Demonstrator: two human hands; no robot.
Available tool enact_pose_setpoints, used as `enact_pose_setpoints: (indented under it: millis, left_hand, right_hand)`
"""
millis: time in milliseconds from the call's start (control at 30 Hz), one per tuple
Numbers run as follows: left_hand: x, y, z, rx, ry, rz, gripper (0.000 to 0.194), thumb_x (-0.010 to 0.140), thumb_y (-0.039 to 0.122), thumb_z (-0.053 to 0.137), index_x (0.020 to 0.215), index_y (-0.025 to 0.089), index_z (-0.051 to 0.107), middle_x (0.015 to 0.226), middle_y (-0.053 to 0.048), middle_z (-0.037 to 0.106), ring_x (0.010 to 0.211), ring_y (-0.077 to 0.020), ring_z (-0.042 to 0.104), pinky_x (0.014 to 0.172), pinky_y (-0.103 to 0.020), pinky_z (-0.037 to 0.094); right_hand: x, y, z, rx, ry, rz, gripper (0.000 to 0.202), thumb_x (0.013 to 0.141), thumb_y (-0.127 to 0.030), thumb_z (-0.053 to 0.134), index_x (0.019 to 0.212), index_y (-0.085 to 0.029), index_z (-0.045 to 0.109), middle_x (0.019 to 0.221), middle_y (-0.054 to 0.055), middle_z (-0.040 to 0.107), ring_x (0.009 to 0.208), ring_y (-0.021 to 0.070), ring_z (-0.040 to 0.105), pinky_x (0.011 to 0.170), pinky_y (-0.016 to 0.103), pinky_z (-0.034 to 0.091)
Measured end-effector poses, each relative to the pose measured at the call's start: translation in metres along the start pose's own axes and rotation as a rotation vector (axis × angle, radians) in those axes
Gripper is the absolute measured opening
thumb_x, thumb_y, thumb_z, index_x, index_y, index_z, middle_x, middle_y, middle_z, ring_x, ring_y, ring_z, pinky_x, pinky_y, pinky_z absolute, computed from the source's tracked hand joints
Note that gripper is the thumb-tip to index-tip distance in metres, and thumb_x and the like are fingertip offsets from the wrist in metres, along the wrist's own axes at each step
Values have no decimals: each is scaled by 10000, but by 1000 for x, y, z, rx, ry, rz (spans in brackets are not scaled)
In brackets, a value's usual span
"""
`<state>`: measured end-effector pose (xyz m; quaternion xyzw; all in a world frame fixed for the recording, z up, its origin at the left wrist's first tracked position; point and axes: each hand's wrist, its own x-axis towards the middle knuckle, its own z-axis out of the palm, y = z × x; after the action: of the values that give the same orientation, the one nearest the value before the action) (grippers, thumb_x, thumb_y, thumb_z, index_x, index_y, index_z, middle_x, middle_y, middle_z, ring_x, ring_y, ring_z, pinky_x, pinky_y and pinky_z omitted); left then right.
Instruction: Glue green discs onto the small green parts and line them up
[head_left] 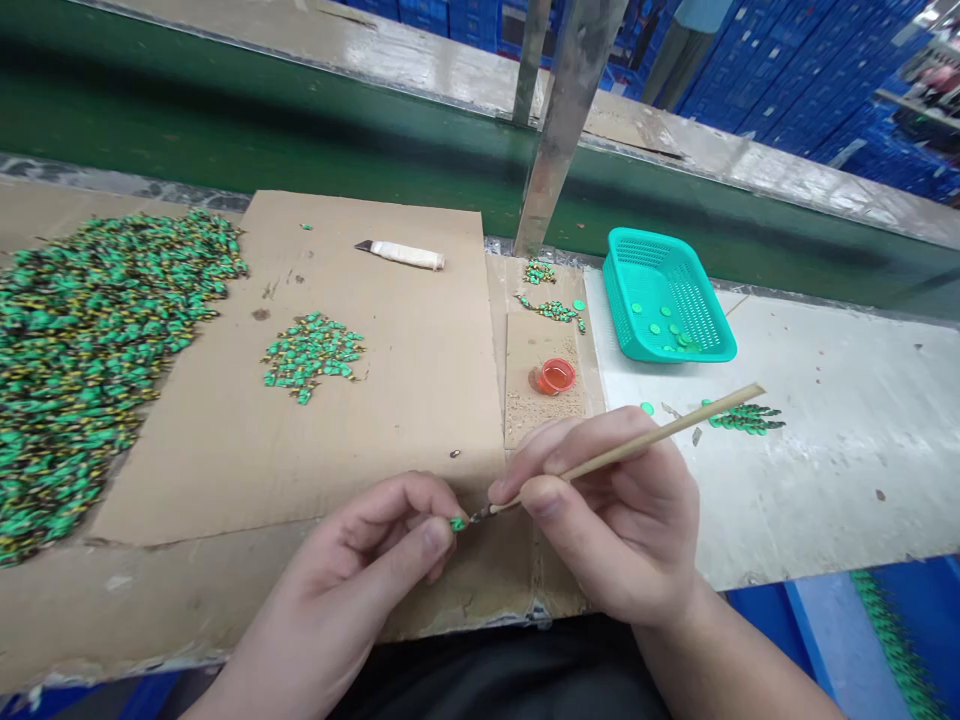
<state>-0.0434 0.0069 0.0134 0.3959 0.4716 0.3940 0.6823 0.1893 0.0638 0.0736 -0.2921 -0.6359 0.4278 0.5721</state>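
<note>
My left hand point(375, 560) pinches a small green piece point(457, 524) between thumb and forefinger, above the front edge of the table. In my right hand point(607, 510) is a thin wooden stick point(660, 433), held like a pen and slanting up to the right. Its dark lower tip meets or nearly meets the green piece; exact contact is too small to tell. Beyond my hands stands a small red cup point(556, 376) with orange-red liquid. A small pile of green, yellow and dark pieces point(313, 352) lies on the cardboard sheet point(420, 370).
A large heap of similar pieces point(97, 350) covers the left side. A knife with a white-wrapped handle point(405, 255) lies at the back. The turquoise basket point(622, 345) holds several green discs. Green pieces point(746, 418) lie right of my hand. A metal post point(562, 130) rises behind.
</note>
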Motion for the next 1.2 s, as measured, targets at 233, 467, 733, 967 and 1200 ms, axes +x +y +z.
enact_pose_setpoints:
  millis: [233, 467, 733, 967, 1200]
  left_hand:
    - [1, 1, 1, 16, 29, 24, 388, 1033, 650, 853, 987, 273, 773, 875, -1, 635, 804, -135, 583, 745, -198, 557]
    - [-1, 0, 1, 18, 35, 29, 381, 1019, 643, 869, 973, 278, 771, 866, -1, 638, 792, -135, 573, 734, -190, 562]
    - [3, -2, -1, 47, 30, 62, 352, 1064, 633, 814, 1008, 287, 781, 853, -2, 623, 773, -132, 571, 710, -194, 533]
    - [-12, 2, 2, -48, 119, 198, 311, 1064, 571, 828, 973, 276, 783, 808, -7, 606, 736, -145, 568, 685, -240, 535]
    - [-54, -9, -12, -179, 226, 212, 318, 1051, 567, 825, 959, 265, 791, 766, -13, 556, 705, -167, 539, 666, -300, 548]
  right_hand:
    - [-1, 0, -1, 52, 31, 11, 218, 1073, -104, 812, 1165, -281, 723, 971, 1, 868, 837, 176, 859, 749, 317, 737]
    - [-4, 3, 0, 39, 4, 38, 210, 1072, -121, 838, 1155, -279, 727, 966, 0, 869, 847, 172, 861, 746, 301, 726]
    - [7, -10, -13, -5, 154, -15, 113, 1145, -253, 786, 1074, -270, 700, 1011, 16, 800, 869, 162, 786, 771, 318, 684]
    - [10, -17, -29, -272, 43, 146, 213, 1209, -233, 623, 1123, -275, 813, 853, -20, 822, 719, 132, 770, 674, 263, 624]
    - [11, 12, 7, -890, -450, 43, 294, 1179, -143, 562, 1282, -185, 834, 1176, 137, 859, 1104, 288, 830, 993, 449, 687]
